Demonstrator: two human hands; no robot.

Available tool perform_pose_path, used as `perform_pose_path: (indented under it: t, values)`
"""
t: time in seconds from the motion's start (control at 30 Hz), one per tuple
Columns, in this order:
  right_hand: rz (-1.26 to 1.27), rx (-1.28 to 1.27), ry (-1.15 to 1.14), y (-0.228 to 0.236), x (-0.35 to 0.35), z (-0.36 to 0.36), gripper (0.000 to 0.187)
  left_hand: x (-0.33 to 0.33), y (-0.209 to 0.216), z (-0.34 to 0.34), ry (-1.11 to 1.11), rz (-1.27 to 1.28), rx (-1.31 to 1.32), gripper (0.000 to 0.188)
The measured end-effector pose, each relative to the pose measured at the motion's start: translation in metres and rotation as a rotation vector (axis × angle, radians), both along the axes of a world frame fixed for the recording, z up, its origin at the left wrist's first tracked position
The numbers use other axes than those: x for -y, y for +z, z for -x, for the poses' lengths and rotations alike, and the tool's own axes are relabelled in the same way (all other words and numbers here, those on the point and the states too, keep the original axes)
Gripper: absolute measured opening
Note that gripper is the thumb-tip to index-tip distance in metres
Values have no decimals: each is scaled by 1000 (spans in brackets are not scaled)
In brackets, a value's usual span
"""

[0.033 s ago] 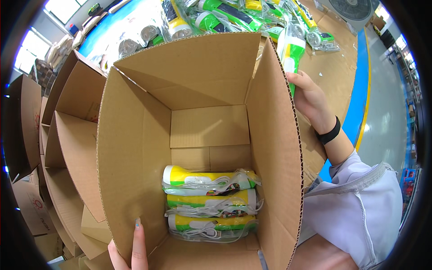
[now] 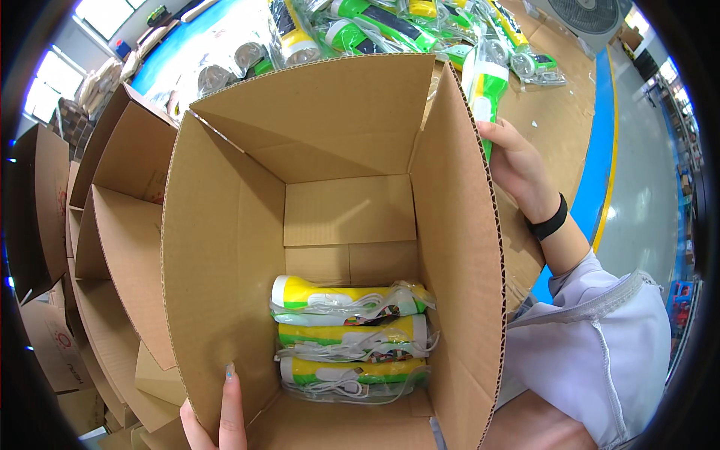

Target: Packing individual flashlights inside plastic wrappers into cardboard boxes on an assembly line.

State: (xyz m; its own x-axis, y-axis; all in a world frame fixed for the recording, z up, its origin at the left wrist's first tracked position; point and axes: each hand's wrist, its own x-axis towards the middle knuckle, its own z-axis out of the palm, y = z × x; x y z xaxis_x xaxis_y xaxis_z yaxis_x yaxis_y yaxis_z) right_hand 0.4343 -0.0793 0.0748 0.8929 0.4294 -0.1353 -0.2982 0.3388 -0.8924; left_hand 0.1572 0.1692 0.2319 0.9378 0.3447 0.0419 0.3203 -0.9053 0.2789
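An open cardboard box (image 2: 341, 139) stands before me with its flaps up. Three yellow and green flashlights (image 2: 349, 330) lie side by side in its near part, each in a see-through bag with a white cable. My left hand (image 2: 229, 416) grips the box's near left flap, two fingers showing on the inner face and the rest hidden. Beyond the right flap, my right hand (image 2: 521, 161) is closed around a bagged green and white flashlight (image 2: 490, 86); the flap hides part of hand and flashlight.
More bagged flashlights (image 2: 382, 26) are heaped on the cardboard-covered table (image 2: 559, 127) behind the box. Several open cartons (image 2: 131, 247) crowd the left side. A grey fan (image 2: 589, 15) is at the far right, and a blue and yellow edge (image 2: 604, 150) borders the floor there.
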Motion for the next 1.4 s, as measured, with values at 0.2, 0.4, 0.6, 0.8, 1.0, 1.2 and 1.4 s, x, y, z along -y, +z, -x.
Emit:
perform_pose_path:
  t: [0.2,0.4,0.6,0.8,1.0,1.2,1.4]
  values:
    - [-42,-26,-45,-2,2,1,33,-1,-3,0,-34,-6,36,47]
    - [-38,-31,-75,-1,-1,1,33,-3,-4,-1,-51,-23,60,46]
    - [-117,-97,-3,-2,5,-1,32,-4,-3,-1,-51,-13,53,46]
    - [-109,-41,31,-3,5,-1,30,-3,-2,0,-47,-2,42,48]
    - [-73,-3,8,-3,5,-4,29,-4,-1,2,-55,19,36,51]
    - [359,208,239,28,29,-29,43,-4,1,3,-40,60,4,57]
    - [1244,829,471,52,14,-42,41,-5,1,5,-49,65,15,60]
